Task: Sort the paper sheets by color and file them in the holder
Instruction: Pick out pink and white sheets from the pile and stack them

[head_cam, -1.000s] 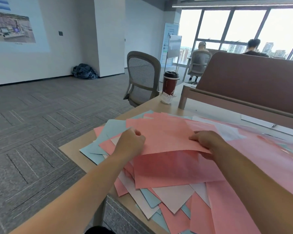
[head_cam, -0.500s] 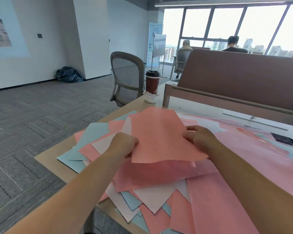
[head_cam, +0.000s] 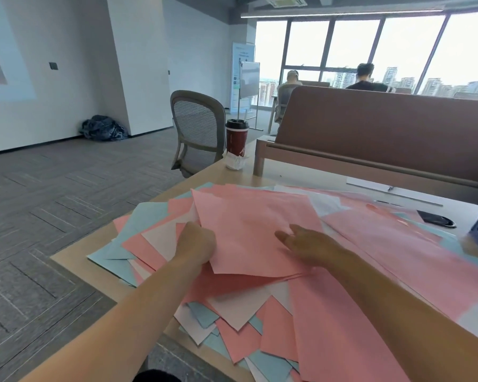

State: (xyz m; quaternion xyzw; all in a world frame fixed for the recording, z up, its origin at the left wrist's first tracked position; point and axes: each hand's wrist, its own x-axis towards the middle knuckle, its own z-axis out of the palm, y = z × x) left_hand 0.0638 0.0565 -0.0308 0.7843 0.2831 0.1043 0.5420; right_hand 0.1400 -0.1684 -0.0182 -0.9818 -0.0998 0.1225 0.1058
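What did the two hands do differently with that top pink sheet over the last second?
The right hand let go of the right edge of the pink sheet; its fingers now lie straight on top. The sheet, tilted up half a second ago, has sunk flatter onto the pile. The left hand still grips the left edge. The pile and coffee cup stayed put.

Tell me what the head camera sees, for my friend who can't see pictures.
Two bare hands work on a messy pile of pink, blue and white paper sheets on a table. The left hand grips the edge of the top pink sheet, and the right hand lies flat on it. A red cup stands at the table's far edge.
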